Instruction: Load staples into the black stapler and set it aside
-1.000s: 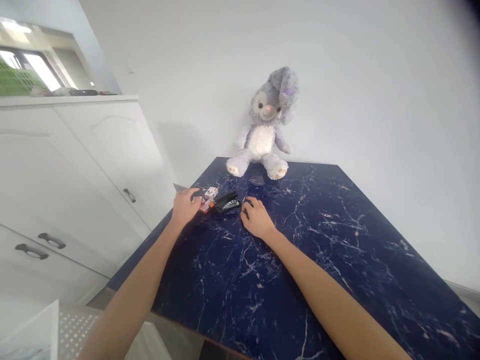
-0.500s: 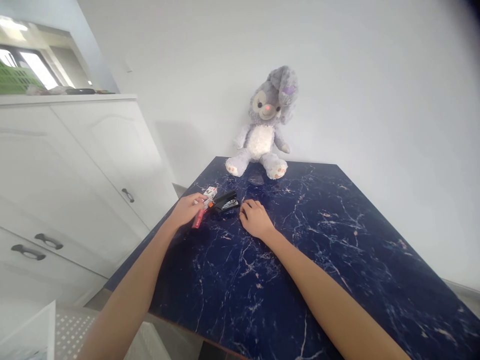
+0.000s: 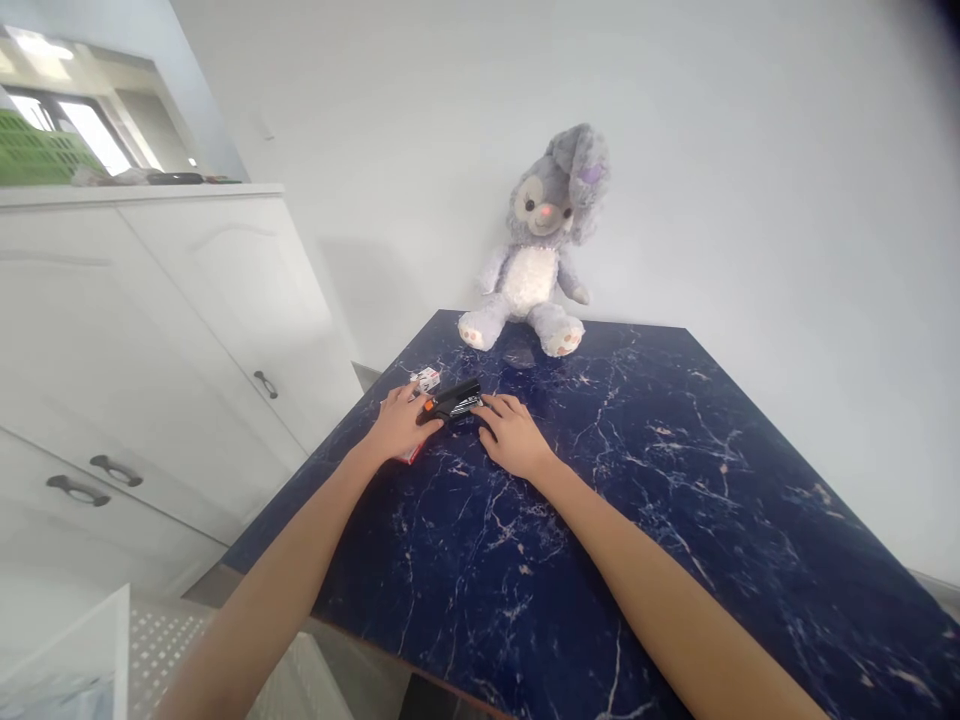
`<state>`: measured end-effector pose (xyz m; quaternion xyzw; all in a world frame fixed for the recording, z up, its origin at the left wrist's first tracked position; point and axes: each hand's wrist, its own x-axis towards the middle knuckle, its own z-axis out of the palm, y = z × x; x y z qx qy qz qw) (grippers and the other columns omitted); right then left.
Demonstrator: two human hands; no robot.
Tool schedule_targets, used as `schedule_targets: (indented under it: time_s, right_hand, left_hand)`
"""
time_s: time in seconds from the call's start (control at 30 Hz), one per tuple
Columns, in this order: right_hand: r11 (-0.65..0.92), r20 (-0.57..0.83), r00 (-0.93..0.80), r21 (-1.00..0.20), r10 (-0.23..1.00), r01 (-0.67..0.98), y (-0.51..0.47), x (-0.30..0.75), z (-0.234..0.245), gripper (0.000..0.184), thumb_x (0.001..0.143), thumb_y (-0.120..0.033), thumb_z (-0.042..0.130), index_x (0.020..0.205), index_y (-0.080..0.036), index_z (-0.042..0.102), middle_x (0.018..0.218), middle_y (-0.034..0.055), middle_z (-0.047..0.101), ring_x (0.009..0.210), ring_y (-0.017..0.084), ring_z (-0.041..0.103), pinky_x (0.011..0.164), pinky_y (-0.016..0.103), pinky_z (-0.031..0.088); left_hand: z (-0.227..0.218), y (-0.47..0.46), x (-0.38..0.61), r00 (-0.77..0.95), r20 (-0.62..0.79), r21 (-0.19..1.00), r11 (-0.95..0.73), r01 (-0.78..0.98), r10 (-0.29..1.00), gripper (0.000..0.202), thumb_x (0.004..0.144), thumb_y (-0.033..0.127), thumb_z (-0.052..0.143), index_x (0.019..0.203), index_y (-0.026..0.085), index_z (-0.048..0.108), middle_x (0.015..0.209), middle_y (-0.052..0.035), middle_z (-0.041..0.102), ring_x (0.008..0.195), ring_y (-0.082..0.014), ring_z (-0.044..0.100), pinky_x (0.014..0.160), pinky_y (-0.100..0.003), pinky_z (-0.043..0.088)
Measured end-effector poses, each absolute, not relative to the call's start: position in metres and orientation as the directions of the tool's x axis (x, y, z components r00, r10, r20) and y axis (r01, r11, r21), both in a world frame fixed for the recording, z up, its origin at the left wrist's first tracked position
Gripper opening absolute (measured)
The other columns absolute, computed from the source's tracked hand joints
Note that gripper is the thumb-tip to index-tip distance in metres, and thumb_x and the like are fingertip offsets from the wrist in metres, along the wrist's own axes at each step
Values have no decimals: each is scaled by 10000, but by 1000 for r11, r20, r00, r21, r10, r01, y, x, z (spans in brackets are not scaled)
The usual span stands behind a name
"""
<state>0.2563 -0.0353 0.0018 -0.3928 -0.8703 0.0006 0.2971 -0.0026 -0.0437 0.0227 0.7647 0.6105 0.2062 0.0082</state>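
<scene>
My left hand (image 3: 401, 428) is closed round a thin red and white object (image 3: 412, 453), whose end sticks out below the hand. That hand touches the left end of a black stapler (image 3: 455, 400) lying on the dark blue marbled table (image 3: 637, 480). My right hand (image 3: 512, 437) rests on the table just right of the stapler, fingers curled, its fingertips against the stapler's near side. A small white and red box (image 3: 427, 378) lies just behind my left hand.
A grey plush rabbit (image 3: 538, 250) sits at the table's far edge against the white wall, with a small dark object (image 3: 517, 357) in front of it. White cabinets with dark handles (image 3: 150, 330) stand to the left. A white perforated bin (image 3: 142, 650) is at the lower left.
My left hand picked up the thin red and white object from beside the stapler and brought it right, against the stapler's end. My right hand shifted slightly closer to the stapler.
</scene>
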Motion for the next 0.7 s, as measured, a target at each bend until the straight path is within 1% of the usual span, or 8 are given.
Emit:
schedule_targets:
  time_s: [0.07,0.13,0.23,0.33,0.4,0.53,0.63,0.7]
  right_hand:
    - [682,498,-515,-242,697,690,-34,256,0,385,959,-248,496,1321,-195,618,1414,123,566,1315,298,437,1108,463,379]
    - [656,487,-491,-257,722,710,-33,257,-2,389,965,-269,498,1315,-155,623,1386,150,580,1302,295,456,1117,449,375]
    - [641,476,-479,-268,737,719,-31,257,-3,376,970,-268,493,1297,-148,633,1343,154,600,1259,285,494,1107,435,383]
    - [641,459,-487,-281,743,714,-31,257,-2,351,970,-264,495,1271,-166,645,1291,140,626,1203,277,527,1077,430,402]
    - [639,454,-485,-288,747,714,-31,257,-2,342,970,-265,497,1262,-170,648,1276,136,633,1189,276,533,1070,426,404]
    - [638,457,-485,-281,746,717,-32,257,-1,351,974,-263,489,1280,-169,632,1315,136,615,1221,276,516,1077,419,392]
    - [633,456,-481,-277,749,723,-33,257,1,400,972,-266,487,1345,-150,573,1351,145,590,1244,277,501,1081,417,384]
    - [623,449,-473,-282,758,730,-34,257,1,435,969,-271,486,1379,-130,531,1345,155,590,1238,280,502,1077,417,385]
  left_hand:
    - [22,-43,-4,165,306,244,-245,938,938,426,831,533,675,1145,246,692,1529,-133,451,1407,-430,346,1115,-620,312]
    - [23,-43,-6,179,315,233,-258,938,932,409,837,545,664,1111,245,702,1520,-136,463,1409,-428,348,1114,-617,317]
    - [24,-41,-9,174,327,245,-261,934,929,454,897,570,570,1211,262,683,1576,-126,407,1444,-420,314,1133,-610,285]
    - [22,-39,-15,141,285,266,-220,939,948,584,919,620,509,1401,295,566,1616,-109,354,1463,-421,295,1150,-605,251]
    - [20,-37,-18,153,243,243,-212,947,958,665,897,652,529,1459,298,508,1620,-117,344,1453,-435,310,1148,-605,250]
    - [23,-36,-18,202,223,162,-241,957,954,724,853,615,611,1489,298,471,1625,-124,322,1393,-453,382,1113,-605,305]
    - [26,-39,-14,229,235,140,-265,954,945,707,843,570,628,1481,307,478,1593,-100,367,1338,-422,446,1088,-578,357]
    - [28,-40,-12,231,245,129,-267,955,942,716,833,586,629,1473,298,490,1565,-93,403,1332,-410,445,1091,-562,365]
